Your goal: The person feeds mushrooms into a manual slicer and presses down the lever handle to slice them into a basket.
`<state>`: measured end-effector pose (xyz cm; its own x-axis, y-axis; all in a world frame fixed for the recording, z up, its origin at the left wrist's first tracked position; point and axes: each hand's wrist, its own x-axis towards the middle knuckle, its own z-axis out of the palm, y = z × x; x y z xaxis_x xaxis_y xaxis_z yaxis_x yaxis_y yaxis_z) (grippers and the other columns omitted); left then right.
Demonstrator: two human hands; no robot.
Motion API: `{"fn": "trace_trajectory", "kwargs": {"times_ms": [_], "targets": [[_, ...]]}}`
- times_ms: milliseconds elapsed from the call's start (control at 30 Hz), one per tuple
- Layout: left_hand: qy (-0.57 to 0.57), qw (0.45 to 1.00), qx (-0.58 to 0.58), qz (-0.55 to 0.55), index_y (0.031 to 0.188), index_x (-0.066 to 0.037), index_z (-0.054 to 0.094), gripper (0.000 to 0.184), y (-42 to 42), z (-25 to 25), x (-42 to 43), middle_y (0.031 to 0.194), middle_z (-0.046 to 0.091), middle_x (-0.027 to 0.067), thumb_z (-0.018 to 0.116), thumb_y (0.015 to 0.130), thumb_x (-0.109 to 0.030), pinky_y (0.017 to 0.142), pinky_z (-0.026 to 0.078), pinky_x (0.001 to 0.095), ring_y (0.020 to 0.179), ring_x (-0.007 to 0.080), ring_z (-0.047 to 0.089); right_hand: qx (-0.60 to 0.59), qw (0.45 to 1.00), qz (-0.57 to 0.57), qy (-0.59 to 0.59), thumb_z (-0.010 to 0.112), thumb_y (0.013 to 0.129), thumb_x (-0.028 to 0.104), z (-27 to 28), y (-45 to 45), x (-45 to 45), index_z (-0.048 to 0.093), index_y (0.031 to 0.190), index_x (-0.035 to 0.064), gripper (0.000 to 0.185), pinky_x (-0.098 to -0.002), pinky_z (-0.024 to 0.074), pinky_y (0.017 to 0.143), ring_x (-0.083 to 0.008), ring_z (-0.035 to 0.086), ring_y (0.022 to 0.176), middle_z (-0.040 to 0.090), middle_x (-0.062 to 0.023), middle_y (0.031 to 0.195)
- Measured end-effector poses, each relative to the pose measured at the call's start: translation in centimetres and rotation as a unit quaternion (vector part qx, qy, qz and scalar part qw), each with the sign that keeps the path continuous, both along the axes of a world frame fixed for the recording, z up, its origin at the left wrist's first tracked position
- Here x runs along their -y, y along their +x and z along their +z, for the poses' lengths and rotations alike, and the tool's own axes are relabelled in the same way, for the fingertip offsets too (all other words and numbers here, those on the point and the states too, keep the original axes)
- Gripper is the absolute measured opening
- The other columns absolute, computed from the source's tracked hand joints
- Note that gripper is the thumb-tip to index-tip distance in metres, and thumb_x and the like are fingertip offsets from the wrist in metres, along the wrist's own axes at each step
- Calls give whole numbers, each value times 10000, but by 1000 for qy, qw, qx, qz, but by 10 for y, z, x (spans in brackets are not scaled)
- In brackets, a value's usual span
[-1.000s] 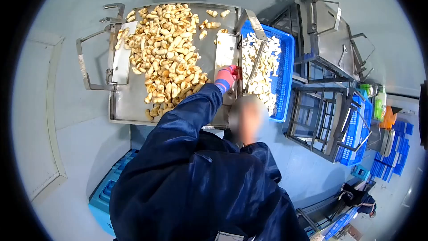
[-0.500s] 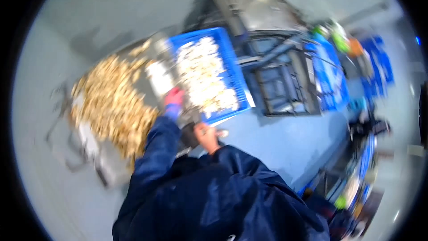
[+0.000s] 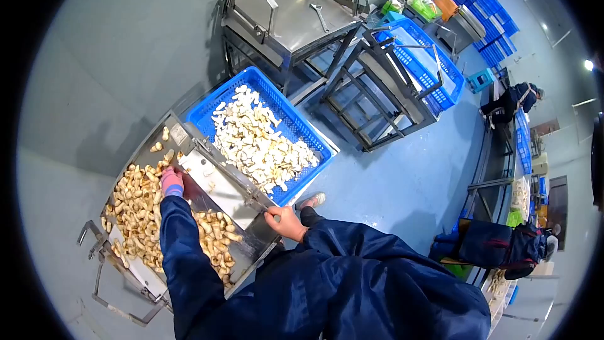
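Note:
My left hand point(image 3: 172, 182), in a pink glove, is at the upper right of a pile of tan, stubby mushroom-like pieces point(image 3: 135, 198) on a metal table. Its fingers look curled, with a tan piece point(image 3: 167, 157) at their tips. My right hand point(image 3: 286, 222) is bare and closed round the near end of a long metal bar point(image 3: 236, 179). That bar runs along the table's right edge, beside a white board point(image 3: 211, 182). Beyond it, a blue basket point(image 3: 308, 127) holds many pale cut pieces point(image 3: 255, 138).
Metal-topped table point(image 3: 296, 9) with a wrench point(image 3: 319, 17) stands ahead. Right of it are an upturned metal frame point(image 3: 371, 101) and another blue basket point(image 3: 450, 88). Two people point(image 3: 519, 101) are by a long bench at right. My shoe point(image 3: 311, 201) shows below the basket.
My left hand has moved left from beside the white board to the tan pile. My right hand remains at the bar's near end. The view has shifted and become sharper.

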<state>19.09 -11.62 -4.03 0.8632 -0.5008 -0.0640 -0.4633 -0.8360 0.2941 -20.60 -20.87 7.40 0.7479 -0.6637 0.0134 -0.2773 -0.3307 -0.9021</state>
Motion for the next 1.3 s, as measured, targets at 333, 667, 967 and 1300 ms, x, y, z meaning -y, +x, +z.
{"fn": "trace_trajectory", "kwargs": {"times_ms": [333, 667, 967, 1300], "targets": [[-218, 953, -188, 94, 997, -35, 558, 288, -35, -17, -9, 897, 558, 79, 634, 719, -36, 622, 508, 301, 790, 185, 580, -1, 1000, 3, -4, 569, 776, 141, 3, 0, 1, 575, 705, 23, 137, -406, 443, 536, -371, 555, 608, 541, -196, 626], [-441, 803, -380, 128, 1136, -104, 550, 292, -100, 40, 17, 739, 569, 10, 585, 853, -165, 447, 390, 173, 546, 55, 502, 9, 1000, 7, -1, 564, 780, 150, 5, -1, 1, 577, 703, 18, 153, -406, 436, 534, -378, 546, 608, 530, -200, 618], [-564, 652, -453, 227, 1159, -37, 526, 355, -165, -5, 55, 840, 576, 57, 562, 810, 17, 625, 495, 195, 683, 108, 546, -1, 999, -48, -21, 596, 779, 278, -12, -2, -9, 641, 853, 28, 264, -389, 445, 542, -329, 591, 609, 596, -202, 699], [-375, 915, -124, 77, 1090, -80, 590, 387, -224, 20, 50, 884, 589, 170, 590, 703, -67, 716, 471, 401, 784, 344, 574, -41, 930, 93, -354, 517, 839, 200, 8, -12, 16, 525, 1038, 26, 264, -412, 464, 682, -296, 578, 842, 558, -169, 998]]}}
